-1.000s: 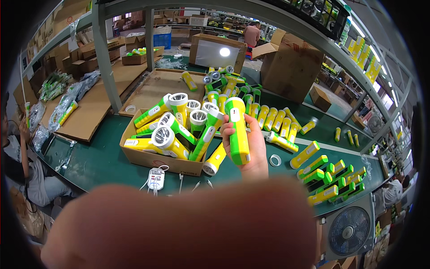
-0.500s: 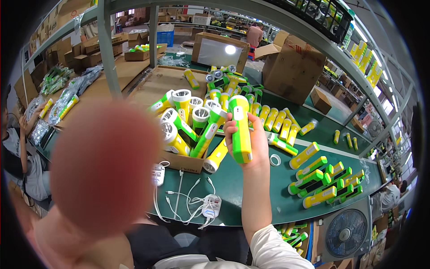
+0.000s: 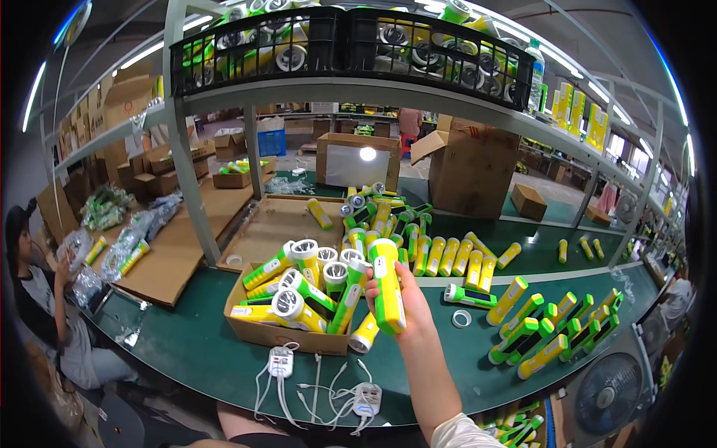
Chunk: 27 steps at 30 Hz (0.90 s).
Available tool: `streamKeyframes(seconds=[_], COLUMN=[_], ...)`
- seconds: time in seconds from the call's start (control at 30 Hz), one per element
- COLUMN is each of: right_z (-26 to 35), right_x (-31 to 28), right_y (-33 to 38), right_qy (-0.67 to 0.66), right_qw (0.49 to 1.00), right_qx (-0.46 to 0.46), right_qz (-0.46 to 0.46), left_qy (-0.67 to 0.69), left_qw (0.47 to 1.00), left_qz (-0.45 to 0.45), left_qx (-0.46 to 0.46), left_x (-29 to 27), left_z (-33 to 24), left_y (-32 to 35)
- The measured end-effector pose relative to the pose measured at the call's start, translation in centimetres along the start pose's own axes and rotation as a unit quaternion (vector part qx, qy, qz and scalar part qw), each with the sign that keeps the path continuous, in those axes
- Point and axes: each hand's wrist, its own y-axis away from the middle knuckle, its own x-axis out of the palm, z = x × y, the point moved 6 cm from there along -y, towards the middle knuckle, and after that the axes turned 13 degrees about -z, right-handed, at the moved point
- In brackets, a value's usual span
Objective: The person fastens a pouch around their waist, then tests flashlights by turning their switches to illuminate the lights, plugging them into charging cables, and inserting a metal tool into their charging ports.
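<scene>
My right hand [image 3: 415, 312] is closed round a yellow and green flashlight [image 3: 388, 291], held tilted above the green table [image 3: 299, 399], its white-rimmed head up and away from me. My left hand is not in view. Just left of the held flashlight stands an open cardboard box [image 3: 287, 338] packed with similar flashlights, several showing their lenses. Another yellow flashlight [image 3: 365, 332] leans beside the box's right side. Behind my hand lie more flashlights in a pile and a row. To the right, a group of flashlights [image 3: 543, 358] stands lens-down on the table.
Two white chargers [image 3: 367, 399] with tangled cables lie at the table's front edge. A white ring [image 3: 461, 319] rests right of my forearm. Black crates [image 3: 441, 56] of flashlights sit on the overhead shelf. A fan [image 3: 606, 392] stands lower right. Another person [image 3: 45, 291] sits at far left.
The view has tilted up, bringing the overhead crates into sight. A large blurred reddish shape at the left has gone from view. My right hand still holds the flashlight.
</scene>
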Motion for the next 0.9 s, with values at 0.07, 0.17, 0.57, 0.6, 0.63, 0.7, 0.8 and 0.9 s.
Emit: streamKeyframes(seconds=[0.07,0.17,0.57,0.6,0.63,0.7,0.8,0.9], right_z=[0.2,0.0,-2.4,-3.4,-3.9,-3.7,-4.3,-4.8], right_x=[-0.5,-0.2,2.8,2.9,3.2,3.3,3.6,3.9], right_y=[-0.1,-0.1,3.2,3.5,4.0,5.6,6.8,7.1], right_qy=[0.002,-0.017,0.159,0.16,0.112,0.073,-0.019,-0.008], right_qw=[1.0,1.0,0.979,0.98,0.979,0.958,0.937,0.927], right_qx=[-0.023,-0.011,-0.124,-0.116,-0.165,-0.25,-0.289,-0.302], right_qz=[-0.016,-0.013,0.001,0.002,0.024,0.12,0.194,0.223], left_qy=[-0.032,-0.16,-0.678,-0.633,-0.709,-0.785,-0.897,-0.921], left_qw=[0.999,0.986,0.426,0.441,0.344,0.269,0.109,0.046], left_qz=[0.04,-0.049,-0.599,-0.633,-0.607,-0.55,-0.415,-0.347], left_qx=[0.014,0.006,0.031,0.07,0.102,0.095,0.103,0.173], left_x=[-1.9,-5.9,-18.0,-18.5,-18.6,-17.5,-15.1,-13.1], left_z=[1.0,1.9,1.8,1.6,0.9,0.3,0.1,0.5], left_y=[1.4,3.5,7.9,8.4,9.3,8.8,7.3,8.2])
